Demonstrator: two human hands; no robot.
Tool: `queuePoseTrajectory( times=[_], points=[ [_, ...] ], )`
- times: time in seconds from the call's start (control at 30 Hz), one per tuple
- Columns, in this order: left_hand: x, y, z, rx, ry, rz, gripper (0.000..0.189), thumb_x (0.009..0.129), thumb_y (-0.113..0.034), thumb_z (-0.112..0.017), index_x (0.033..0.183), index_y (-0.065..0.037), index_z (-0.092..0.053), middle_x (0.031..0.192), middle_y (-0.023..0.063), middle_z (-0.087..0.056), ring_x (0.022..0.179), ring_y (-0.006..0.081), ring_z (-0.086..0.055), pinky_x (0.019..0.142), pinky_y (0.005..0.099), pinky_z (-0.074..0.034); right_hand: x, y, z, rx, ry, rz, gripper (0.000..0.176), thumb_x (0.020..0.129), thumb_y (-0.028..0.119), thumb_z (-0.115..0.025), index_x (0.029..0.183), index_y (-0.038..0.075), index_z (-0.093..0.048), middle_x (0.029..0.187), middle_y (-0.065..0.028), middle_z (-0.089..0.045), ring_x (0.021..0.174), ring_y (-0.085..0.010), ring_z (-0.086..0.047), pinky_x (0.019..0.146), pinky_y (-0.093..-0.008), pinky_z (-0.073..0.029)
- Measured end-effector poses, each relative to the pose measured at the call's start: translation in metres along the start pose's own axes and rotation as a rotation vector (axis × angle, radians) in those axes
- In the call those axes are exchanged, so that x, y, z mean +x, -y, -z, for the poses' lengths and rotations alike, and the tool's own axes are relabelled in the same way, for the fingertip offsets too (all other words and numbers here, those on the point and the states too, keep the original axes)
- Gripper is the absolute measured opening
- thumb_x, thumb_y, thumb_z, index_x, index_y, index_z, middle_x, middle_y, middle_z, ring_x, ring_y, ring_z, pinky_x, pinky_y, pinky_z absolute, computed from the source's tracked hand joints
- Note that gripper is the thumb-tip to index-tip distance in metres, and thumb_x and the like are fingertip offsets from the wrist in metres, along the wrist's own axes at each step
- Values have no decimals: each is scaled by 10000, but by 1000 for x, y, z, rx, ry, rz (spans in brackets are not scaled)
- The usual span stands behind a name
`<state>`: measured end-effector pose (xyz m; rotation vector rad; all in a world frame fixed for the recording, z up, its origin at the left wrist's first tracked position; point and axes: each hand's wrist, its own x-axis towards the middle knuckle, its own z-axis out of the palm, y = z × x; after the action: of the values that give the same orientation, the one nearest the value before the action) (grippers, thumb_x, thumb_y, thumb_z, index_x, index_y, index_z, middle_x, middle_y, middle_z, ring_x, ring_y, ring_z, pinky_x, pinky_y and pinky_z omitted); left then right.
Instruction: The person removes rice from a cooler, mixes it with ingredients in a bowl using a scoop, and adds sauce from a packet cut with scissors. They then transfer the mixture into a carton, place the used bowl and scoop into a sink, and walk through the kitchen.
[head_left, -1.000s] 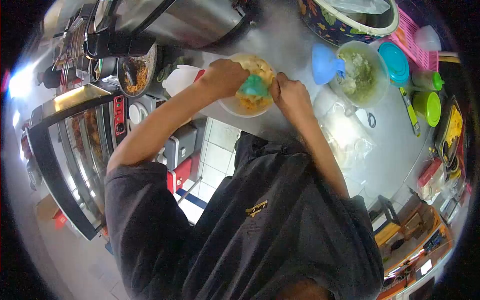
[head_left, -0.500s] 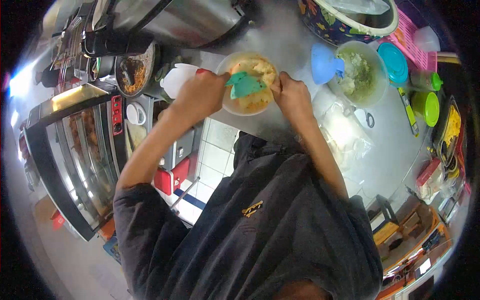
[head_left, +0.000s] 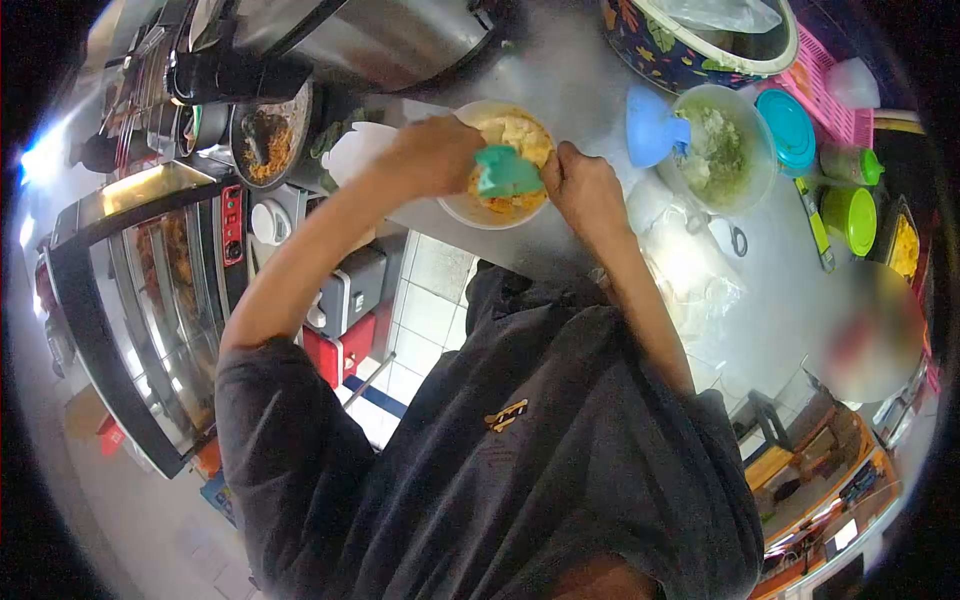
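Note:
A round, pale plastic bowl (head_left: 466,211) holds a yellowish mash with an orange, crumbly mix. My left hand (head_left: 440,155) is closed over the bowl's left side, gripping a teal spatula (head_left: 507,172) whose blade is blurred over the food. The spatula's handle is hidden by my fingers. On the opposite side, my right hand (head_left: 585,190) pinches the bowl's rim, thumb on the upper edge. To the right stands a larger clear bowl (head_left: 765,165) of pale green and white mash (head_left: 718,158), with a blue plastic utensil (head_left: 652,128) at its edge.
A patterned tub (head_left: 690,70), a pink basket (head_left: 835,85), a turquoise lid (head_left: 785,130) and a green-lidded jar (head_left: 848,218) stand on the right. A clear plastic bag (head_left: 690,265) lies near my right forearm. Left are a pan (head_left: 270,140) of orange crumbs and a glass display case (head_left: 150,300).
My left hand has moved right and slightly up over the bowl, carrying the teal spatula rightward. My right hand stays on the rim.

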<state>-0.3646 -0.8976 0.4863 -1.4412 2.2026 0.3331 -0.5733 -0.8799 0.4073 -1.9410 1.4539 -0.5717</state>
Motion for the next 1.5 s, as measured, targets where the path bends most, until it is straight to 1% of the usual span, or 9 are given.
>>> queuePoseTrajectory(
  times=[0.1, 0.2, 0.4, 0.57, 0.73, 0.9, 1.13, 1.27, 1.5],
  points=[
    [23, -1, -13, 9, 224, 12, 271, 758, -127, -637, 1018, -50, -652, 908, 187, -678, 806, 360, -681, 735, 469, -556, -1, 1, 4, 2, 32, 35, 226, 881, 213, -578, 811, 0, -604, 677, -268, -623, 654, -435, -642, 605, -510, -530],
    [17, 6, -18, -30, 14, -95, 298, 765, -106, -627, 1055, -41, -629, 903, 184, -674, 798, 369, -677, 728, 480, -554, 0, -3, 6, 3, 2, 45, 232, 876, 214, -581, 800, -3, -612, 681, -269, -624, 653, -434, -642, 604, -510, -530],
    [-21, -31, 7, 27, -280, 241, 460, 794, -73, -605, 1247, -44, -535, 918, 189, -665, 730, 331, -686, 607, 421, -568, 0, -3, -2, 47, -12, 40, 231, 871, 218, -587, 806, -4, -603, 671, -266, -617, 649, -438, -637, 606, -521, -522],
    [-6, -15, -20, 66, -134, -77, 511, 816, -69, -593, 1317, -63, -495, 924, 179, -667, 721, 328, -693, 615, 421, -573, 1, 2, -5, 100, -97, 20, 208, 885, 177, -585, 792, -9, -583, 637, -264, -587, 604, -450, -603, 553, -505, -493],
    [-26, 5, 45, -168, 24, -76, 229, 802, -156, -630, 1004, -75, -700, 887, 212, -680, 805, 394, -675, 761, 469, -553, -6, -3, -3, 160, -67, -26, 186, 883, 172, -582, 808, 2, -585, 655, -255, -597, 617, -448, -605, 564, -512, -491],
    [12, 0, -21, -32, 131, -26, 201, 805, -160, -630, 977, -71, -682, 878, 209, -682, 868, 376, -672, 742, 472, -556, -2, 0, -2, 105, -29, -4, 234, 867, 245, -594, 839, 14, -616, 678, -266, -615, 662, -444, -635, 634, -518, -527],
    [-13, -7, 13, -188, -166, 9, 231, 780, -173, -625, 951, -24, -672, 822, 201, -689, 772, 352, -694, 695, 446, -573, -3, -7, -3, 119, -40, -6, 221, 863, 234, -584, 843, 18, -628, 703, -244, -638, 679, -430, -646, 641, -512, -536],
    [5, -9, -32, -42, 22, 101, 230, 761, -173, -632, 916, -11, -680, 853, 222, -689, 738, 349, -695, 672, 437, -576, -1, -7, -6, 78, -45, 49, 257, 866, 252, -588, 827, 0, -623, 714, -257, -636, 680, -443, -641, 637, -520, -526],
    [-10, -25, -4, 131, -291, 247, 459, 805, -99, -599, 1256, -49, -528, 925, 159, -650, 728, 333, -695, 601, 380, -575, -6, -10, -9, 134, -124, 28, 196, 879, 164, -581, 788, -9, -581, 649, -266, -579, 621, -455, -595, 562, -497, -485]
  ],
)
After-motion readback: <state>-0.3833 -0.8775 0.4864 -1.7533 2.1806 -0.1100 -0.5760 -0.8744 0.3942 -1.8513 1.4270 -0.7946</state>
